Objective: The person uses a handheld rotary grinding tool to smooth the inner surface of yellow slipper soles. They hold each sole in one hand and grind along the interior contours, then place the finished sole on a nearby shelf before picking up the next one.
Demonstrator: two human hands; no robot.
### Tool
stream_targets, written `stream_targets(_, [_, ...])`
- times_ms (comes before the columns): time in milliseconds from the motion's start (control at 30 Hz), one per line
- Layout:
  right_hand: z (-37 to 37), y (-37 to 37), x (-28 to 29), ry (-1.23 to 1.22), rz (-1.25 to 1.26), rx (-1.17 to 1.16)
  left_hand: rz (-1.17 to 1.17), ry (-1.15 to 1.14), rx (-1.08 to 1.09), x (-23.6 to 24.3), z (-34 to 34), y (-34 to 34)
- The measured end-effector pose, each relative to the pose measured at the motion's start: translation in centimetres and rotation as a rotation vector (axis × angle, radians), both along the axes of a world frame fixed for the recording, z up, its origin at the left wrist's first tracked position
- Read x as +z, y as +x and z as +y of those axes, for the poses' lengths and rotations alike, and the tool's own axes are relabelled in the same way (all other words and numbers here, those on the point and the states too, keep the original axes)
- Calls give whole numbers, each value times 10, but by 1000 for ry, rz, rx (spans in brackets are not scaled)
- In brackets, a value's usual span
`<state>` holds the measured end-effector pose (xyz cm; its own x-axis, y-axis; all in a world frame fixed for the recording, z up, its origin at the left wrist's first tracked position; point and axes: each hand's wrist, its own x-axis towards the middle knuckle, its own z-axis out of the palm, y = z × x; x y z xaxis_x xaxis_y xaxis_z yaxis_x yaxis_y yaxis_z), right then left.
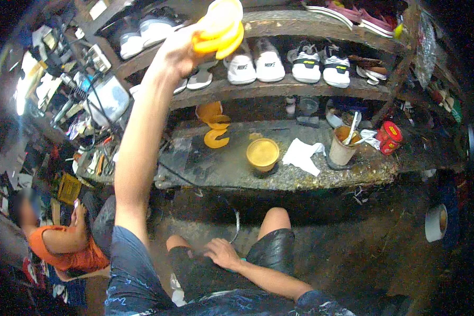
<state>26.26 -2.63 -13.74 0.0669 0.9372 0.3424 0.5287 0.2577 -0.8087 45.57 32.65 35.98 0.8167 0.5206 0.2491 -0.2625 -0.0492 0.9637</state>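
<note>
My left hand (176,55) is stretched up and forward, in front of the shoe shelf. Its fingers are closed on a stack of bright yellow curved pieces (219,39), the top one washed out by light. Similar orange-yellow curved pieces (216,138) lie on the workbench (205,171) below. My right hand (224,254) rests low by my lap, fingers apart, with nothing seen in it. In the middle of the bench stands a round tub (263,154) with a yellow top. To its right are a crumpled white cloth (304,155) and a beige cup (341,150) holding white-handled tools.
A red can (389,138) stands at the bench's right. White shoes (268,66) line the shelf above. Cluttered tools and a clear plastic container (109,97) fill the left. A seated person in orange (73,245) is at lower left. A tape roll (436,223) hangs at right.
</note>
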Motion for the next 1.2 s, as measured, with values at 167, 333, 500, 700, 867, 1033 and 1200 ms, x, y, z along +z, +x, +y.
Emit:
stream_targets(167, [4, 1, 8, 45, 37, 2, -10, -59, 42, -133, -63, -125])
stream_targets(333, [4, 2, 12, -3, -2, 25, 206, -391, 473, -248, -85, -159])
stream_targets(500, [3, 7, 7, 4, -41, -5, 436, -345, 488, -303, -51, -155])
stream_targets(700, [2, 6, 7, -11, -34, 13, 994, 776, 779, -318, -70, -134])
stream_targets(867, [2, 5, 14, 13, -40, 46, 1171, 890, 738, -294, -79, -133])
stream_targets(1033, [6, 3, 22, 34, -45, 53, 1033, 582, 724, -284, -62, -135])
stream_targets(1200, [2, 5, 28, 90, -81, 75, 372, -111, 473, -260, -65, -195])
